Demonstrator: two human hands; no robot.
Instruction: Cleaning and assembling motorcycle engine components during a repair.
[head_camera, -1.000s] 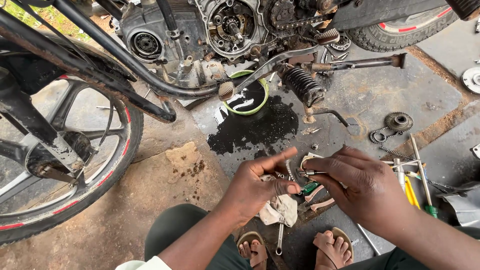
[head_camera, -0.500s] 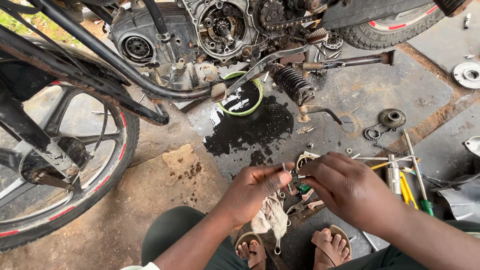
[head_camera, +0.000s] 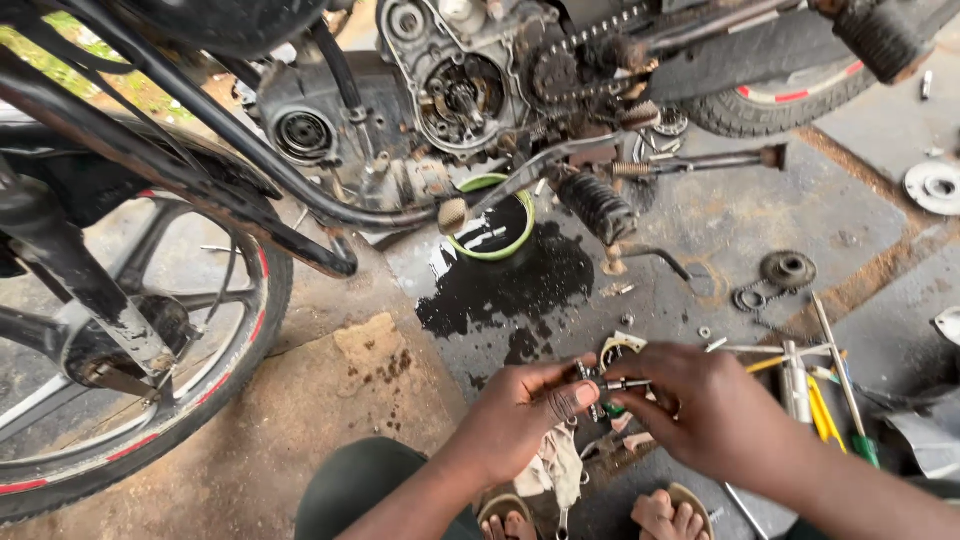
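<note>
Small metal part (head_camera: 622, 384), a short bolt-like piece w/ bits too small to make out, is sitting between both hands at approx. 6 o'clock in the head view, just above the person's sandalled feet (head_camera: 600, 515). Left hand (head_camera: 525, 415) is closing thumb and fingers on its left end; right hand (head_camera: 705, 415) is pinching the right end from above, fingers curled. A dirty rag (head_camera: 555, 465) is hanging under the left hand.

Motorcycle engine (head_camera: 460, 95) at 12 o'clock is standing w/ its side cover off, gears and chain (head_camera: 600, 35) exposed. Green bowl (head_camera: 492, 228) of black oil is sitting below it, a dark oil spill (head_camera: 510, 285) spreading toward centre. Front wheel (head_camera: 130, 340) is filling 9 o'clock. Screwdrivers and hand tools (head_camera: 815, 390) are lying at 3–4 o'clock; loose sprocket and short chain (head_camera: 775, 275) at 2–3 o'clock.

Progress, judged: strip-down and oil drain appear done; small part is in hand; cover and loose pieces appear not yet refitted.
</note>
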